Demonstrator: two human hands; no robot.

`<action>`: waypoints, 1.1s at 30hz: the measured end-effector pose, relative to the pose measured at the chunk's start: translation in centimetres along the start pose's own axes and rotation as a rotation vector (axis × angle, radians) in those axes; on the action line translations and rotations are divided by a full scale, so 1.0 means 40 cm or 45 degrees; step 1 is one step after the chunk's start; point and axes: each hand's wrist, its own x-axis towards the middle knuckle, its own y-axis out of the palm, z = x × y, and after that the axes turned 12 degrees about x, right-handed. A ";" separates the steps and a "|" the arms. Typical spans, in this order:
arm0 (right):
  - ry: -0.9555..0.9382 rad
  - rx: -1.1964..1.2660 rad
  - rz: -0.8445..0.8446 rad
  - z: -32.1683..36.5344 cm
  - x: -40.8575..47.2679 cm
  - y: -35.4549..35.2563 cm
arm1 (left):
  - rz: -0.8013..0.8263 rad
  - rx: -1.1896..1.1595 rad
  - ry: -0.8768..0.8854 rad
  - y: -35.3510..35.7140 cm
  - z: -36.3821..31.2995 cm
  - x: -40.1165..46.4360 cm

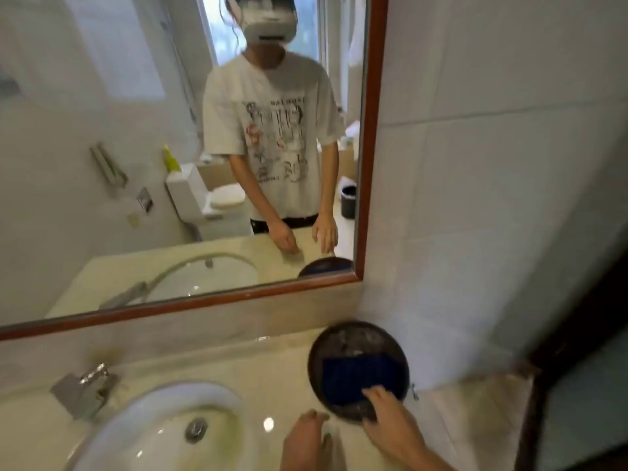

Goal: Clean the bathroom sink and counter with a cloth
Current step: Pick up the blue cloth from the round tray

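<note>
Beige stone makes up the counter [278, 372], with a white sink [163, 426] set into its left part. A blue cloth [356, 379] lies inside a dark round bowl [353, 338] that sits near the back right corner of the counter, close to the tiled wall [492, 164].

The right hand [390, 419] reaches over the near edge of the bowl. Its fingers [375, 394] touch the near edge of the cloth. They look a bit curled, but the picture is too blurry to tell if they pinch the cloth or just rest on it.

The left hand [306, 440] is just beside the bowl, over the counter between the sink and the bowl. Its fingers [314, 416] are loose and bent down, with the tips on or close to the counter. A small pale thing seems to lie by them, but it is too blurry to name.

A silver tap [81, 389] stands at the back left of the sink, and a metal plug [196, 430] sits in the bottom. A mirror [170, 164] with a brown frame hangs above the counter's back edge and shows a person in a white shirt.
</note>
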 end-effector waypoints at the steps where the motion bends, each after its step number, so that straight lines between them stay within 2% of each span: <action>1: 0.029 0.128 0.130 -0.019 0.037 -0.015 | 0.086 -0.074 0.033 0.002 -0.023 0.059; 2: 0.074 0.161 0.240 -0.018 0.058 -0.035 | 0.278 -0.132 0.054 -0.021 -0.041 0.090; 3: 0.055 0.120 0.213 -0.026 0.088 -0.049 | 0.329 -0.130 0.079 -0.033 -0.048 0.129; 6: 0.067 0.101 0.194 -0.083 0.197 -0.069 | 0.322 -0.161 -0.025 -0.006 -0.090 0.258; 9: 0.008 0.019 0.269 -0.142 0.289 -0.055 | 0.348 -0.070 -0.005 0.029 -0.119 0.375; 14: -0.061 0.059 0.494 -0.203 0.339 -0.010 | 0.573 0.122 0.095 0.077 -0.136 0.464; 20: -0.138 0.153 0.474 -0.221 0.320 0.004 | 0.461 0.245 0.182 0.075 -0.131 0.445; 23: -0.263 0.167 0.414 -0.205 0.299 -0.031 | 0.575 0.027 0.212 0.031 -0.126 0.424; 26: -0.417 0.094 0.332 -0.178 0.264 -0.082 | 0.655 -0.251 0.140 -0.027 -0.119 0.386; 29: -0.572 0.128 0.255 -0.135 0.212 -0.135 | 0.785 -0.621 -0.068 -0.109 -0.124 0.353; 33: -0.825 0.114 0.358 -0.056 0.106 -0.171 | 1.091 -1.146 -0.325 -0.198 -0.125 0.297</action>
